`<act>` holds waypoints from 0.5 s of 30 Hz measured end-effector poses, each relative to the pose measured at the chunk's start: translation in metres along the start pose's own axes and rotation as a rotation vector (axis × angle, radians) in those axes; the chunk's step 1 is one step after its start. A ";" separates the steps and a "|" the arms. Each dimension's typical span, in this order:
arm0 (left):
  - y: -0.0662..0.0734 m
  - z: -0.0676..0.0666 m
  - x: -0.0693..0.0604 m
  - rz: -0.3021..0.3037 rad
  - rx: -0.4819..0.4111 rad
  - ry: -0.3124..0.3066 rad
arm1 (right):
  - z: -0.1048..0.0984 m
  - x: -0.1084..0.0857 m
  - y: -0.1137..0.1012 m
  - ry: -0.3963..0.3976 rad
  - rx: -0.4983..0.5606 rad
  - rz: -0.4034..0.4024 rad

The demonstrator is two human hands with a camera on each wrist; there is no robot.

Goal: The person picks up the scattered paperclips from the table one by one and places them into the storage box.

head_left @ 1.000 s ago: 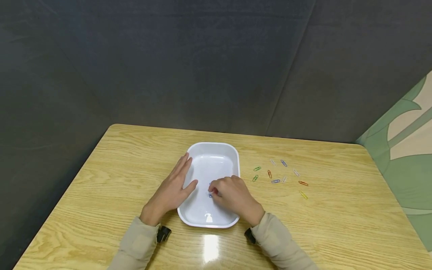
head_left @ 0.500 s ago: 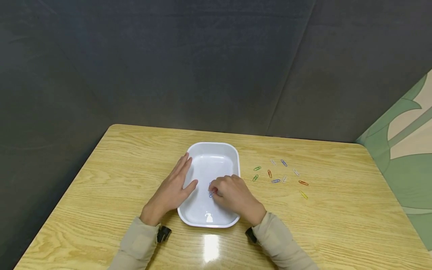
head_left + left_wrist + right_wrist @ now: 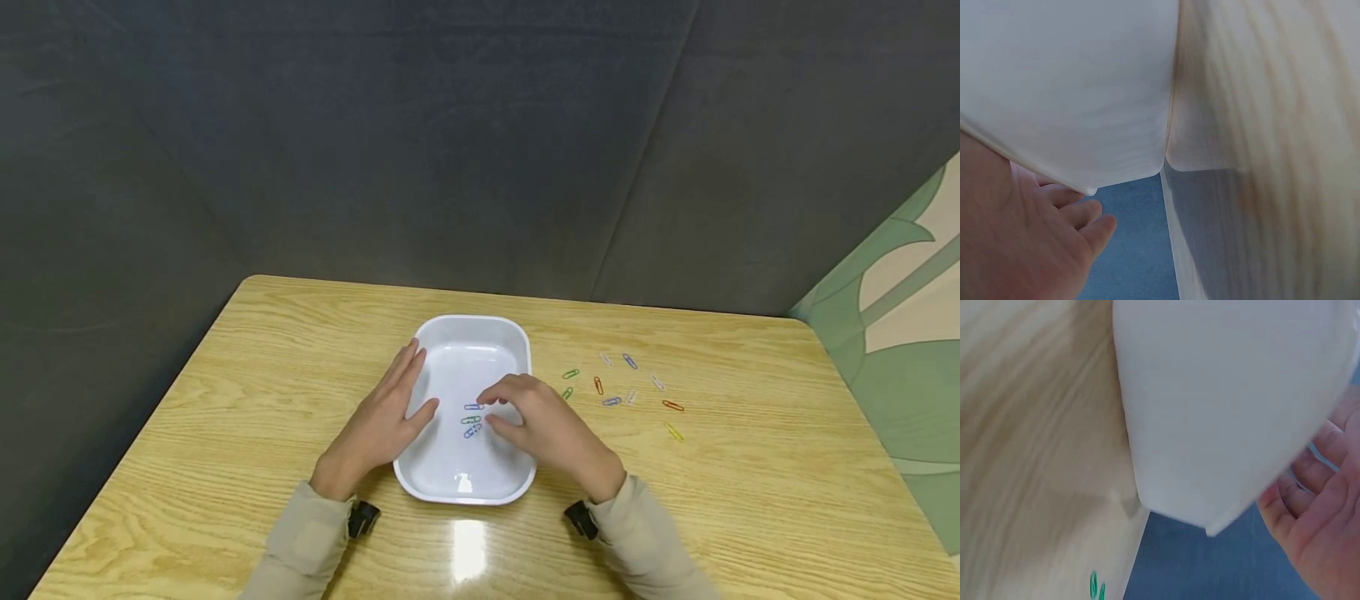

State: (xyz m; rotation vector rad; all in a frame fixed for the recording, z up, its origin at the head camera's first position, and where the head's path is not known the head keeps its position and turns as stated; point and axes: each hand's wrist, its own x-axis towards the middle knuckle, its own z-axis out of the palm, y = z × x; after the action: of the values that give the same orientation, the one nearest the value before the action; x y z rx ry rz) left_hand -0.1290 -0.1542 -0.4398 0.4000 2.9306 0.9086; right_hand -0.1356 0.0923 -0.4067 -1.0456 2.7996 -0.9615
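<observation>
Two padded beige sleeves [image 3: 300,533] come in from the near side, each with a black wrist mount [image 3: 363,518] above a glossy, wood-grained bench [image 3: 225,417]. The left hand [image 3: 382,421] lies along the left rim of a smooth white tray [image 3: 465,492], a deep rectangle with rounded corners; its fingers are straight, the thumb apart over the inside. The right hand [image 3: 547,421] crosses the tray's right rim and hides part of it, thumb and forefinger parted with nothing gripped.

Just left of those fingertips, on the tray floor, lie a slanting blue paper clip [image 3: 469,432], a green paper clip [image 3: 468,421] and, farther, another blue paper clip [image 3: 472,407]; whether the forefinger touches this last one cannot be told.

Right of the tray, ten looped clips are scattered: one yellow [image 3: 674,432], two red [image 3: 673,406], two blue [image 3: 612,401], two green [image 3: 572,374], three whitish [image 3: 657,382]. Beyond the bench hangs dark cloth [image 3: 450,167], with a green leaf-patterned panel [image 3: 915,375] far right.
</observation>
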 end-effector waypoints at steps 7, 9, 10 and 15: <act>0.000 0.001 0.000 -0.007 -0.003 -0.001 | -0.013 -0.009 0.008 0.102 0.003 0.038; 0.000 0.001 0.000 -0.003 -0.005 0.003 | -0.017 -0.012 0.011 0.113 -0.004 0.053; -0.001 0.001 0.000 -0.002 -0.007 0.004 | -0.018 -0.013 0.012 0.116 -0.007 0.057; -0.001 0.001 0.000 -0.003 -0.012 0.005 | -0.023 -0.021 0.019 0.130 -0.011 0.082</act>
State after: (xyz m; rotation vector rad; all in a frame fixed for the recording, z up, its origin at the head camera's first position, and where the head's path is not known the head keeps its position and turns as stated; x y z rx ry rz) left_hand -0.1294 -0.1542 -0.4408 0.3927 2.9276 0.9282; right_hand -0.1355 0.1283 -0.4028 -0.8927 2.9277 -1.0423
